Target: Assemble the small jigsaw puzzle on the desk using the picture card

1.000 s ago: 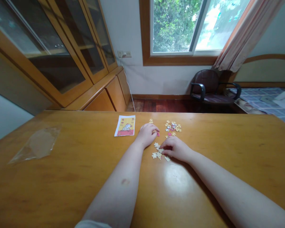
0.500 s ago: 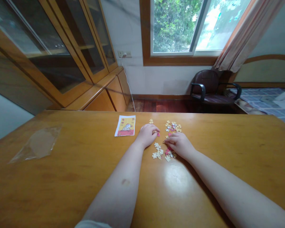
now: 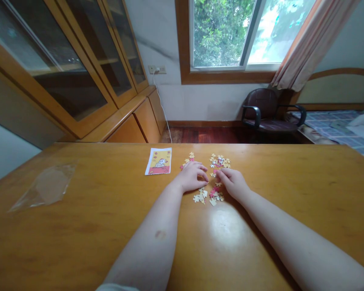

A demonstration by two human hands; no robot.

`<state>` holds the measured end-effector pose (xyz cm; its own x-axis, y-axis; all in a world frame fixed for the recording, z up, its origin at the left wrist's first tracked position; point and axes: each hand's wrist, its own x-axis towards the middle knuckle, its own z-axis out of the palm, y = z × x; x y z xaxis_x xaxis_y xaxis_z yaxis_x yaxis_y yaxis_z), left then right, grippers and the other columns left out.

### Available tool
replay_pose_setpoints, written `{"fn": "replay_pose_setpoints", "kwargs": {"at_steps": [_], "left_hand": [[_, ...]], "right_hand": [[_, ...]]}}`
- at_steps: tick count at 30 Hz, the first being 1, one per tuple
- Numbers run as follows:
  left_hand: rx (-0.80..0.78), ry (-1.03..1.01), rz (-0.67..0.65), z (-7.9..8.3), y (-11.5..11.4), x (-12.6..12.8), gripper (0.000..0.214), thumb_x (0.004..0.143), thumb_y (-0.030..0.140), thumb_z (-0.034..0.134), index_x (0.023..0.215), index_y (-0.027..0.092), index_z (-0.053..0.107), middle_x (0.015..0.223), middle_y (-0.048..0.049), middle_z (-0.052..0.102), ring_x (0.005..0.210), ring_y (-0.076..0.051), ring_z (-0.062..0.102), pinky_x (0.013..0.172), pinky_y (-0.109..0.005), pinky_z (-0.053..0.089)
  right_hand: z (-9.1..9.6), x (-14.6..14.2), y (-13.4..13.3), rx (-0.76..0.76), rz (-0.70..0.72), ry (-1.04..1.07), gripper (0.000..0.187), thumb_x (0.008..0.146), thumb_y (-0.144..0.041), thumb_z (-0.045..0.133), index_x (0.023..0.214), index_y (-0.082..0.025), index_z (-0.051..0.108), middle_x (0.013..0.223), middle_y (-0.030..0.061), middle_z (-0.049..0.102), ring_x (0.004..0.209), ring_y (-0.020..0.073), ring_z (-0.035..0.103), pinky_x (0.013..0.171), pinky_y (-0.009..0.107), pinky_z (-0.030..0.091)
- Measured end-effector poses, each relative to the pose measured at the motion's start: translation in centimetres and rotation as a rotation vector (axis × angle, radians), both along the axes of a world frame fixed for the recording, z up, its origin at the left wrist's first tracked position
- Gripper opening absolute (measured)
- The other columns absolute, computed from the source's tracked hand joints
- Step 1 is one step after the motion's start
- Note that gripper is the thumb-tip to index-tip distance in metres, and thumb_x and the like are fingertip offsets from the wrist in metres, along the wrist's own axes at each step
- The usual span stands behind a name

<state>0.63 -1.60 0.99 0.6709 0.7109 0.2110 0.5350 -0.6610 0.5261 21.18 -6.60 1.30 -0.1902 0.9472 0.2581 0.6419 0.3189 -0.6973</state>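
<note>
My left hand (image 3: 191, 176) is palm down, its thumb and index fingertips pinched together on a small puzzle piece, mostly hidden by the fingers. To its right, my right hand (image 3: 232, 182) has its thumb and fingertips closed at a pink puzzle piece (image 3: 215, 172). Below the left fingers lie pale, blank-side-up pieces (image 3: 199, 197). Pink and cream pieces (image 3: 214, 192) form a cluster below the right fingertips. A mixed pile (image 3: 220, 161) sits beyond the right hand. More yellow and pink pieces (image 3: 188, 160) show behind the left hand, partly covered.
A picture card (image 3: 158, 161) with a white duck-like figure lies left of my hands on the wooden table (image 3: 79, 242). Farther left is a clear plastic bag (image 3: 47, 186). Beyond the table stand a glass-door cabinet (image 3: 109, 95) and an armchair (image 3: 265, 111).
My left hand has shifted slightly right and nearer to me, uncovering pink and yellow pieces behind it. My right fingertips have moved away from the middle toward the pink piece.
</note>
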Motion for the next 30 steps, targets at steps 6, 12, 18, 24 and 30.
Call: {"fn": "replay_pose_setpoints", "kwargs": {"at_steps": [6,12,18,24,30], "left_hand": [[0.02,0.034,0.078,0.1,0.2,0.0,0.006,0.074,0.028,0.068,0.074,0.026,0.073,0.104,-0.0004,0.069,0.112,-0.022,0.053,0.105,-0.042,0.032],[0.079,0.027,0.13,-0.3,0.4,0.0,0.007,0.076,0.025,0.064,0.074,0.024,0.071,0.098,-0.0008,0.07,0.104,-0.019,0.057,0.102,-0.038,0.036],[0.103,0.023,0.137,-0.5,0.5,0.0,0.009,0.076,0.022,0.062,0.077,0.024,0.071,0.097,-0.001,0.069,0.101,-0.019,0.057,0.1,-0.037,0.038],[0.079,0.03,0.162,-0.2,0.3,0.0,0.017,0.075,0.016,0.058,0.081,0.025,0.071,0.099,-0.0004,0.069,0.103,-0.019,0.057,0.101,-0.036,0.038],[0.081,0.032,0.215,0.1,0.3,0.1,0.011,0.076,0.02,0.06,0.073,0.023,0.071,0.097,-0.0023,0.07,0.102,-0.02,0.057,0.099,-0.038,0.039]], "right_hand": [[0.1,-0.1,-0.3,-0.049,0.178,-0.111,0.048,0.095,-0.042,0.037,0.058,-0.019,0.056,0.056,0.0013,0.059,0.057,0.0141,0.052,0.059,0.025,0.038],[0.0,-0.1,0.0,-0.019,0.039,-0.2,0.04,0.096,-0.04,0.038,0.069,-0.02,0.061,0.067,0.0028,0.064,0.066,0.0165,0.056,0.062,0.026,0.037],[0.3,0.0,0.0,0.018,0.19,-0.193,0.027,0.092,-0.036,0.048,0.077,-0.02,0.064,0.071,0.0029,0.065,0.069,0.0161,0.057,0.066,0.027,0.04],[0.9,0.0,-0.2,0.088,0.539,-0.207,0.015,0.076,-0.027,0.068,0.089,-0.021,0.067,0.085,0.0044,0.069,0.082,0.0177,0.062,0.08,0.032,0.044],[1.0,-0.2,-0.3,0.088,0.554,-0.19,0.008,0.076,-0.02,0.066,0.083,-0.021,0.069,0.08,0.0037,0.069,0.077,0.0164,0.063,0.078,0.031,0.046]]}}
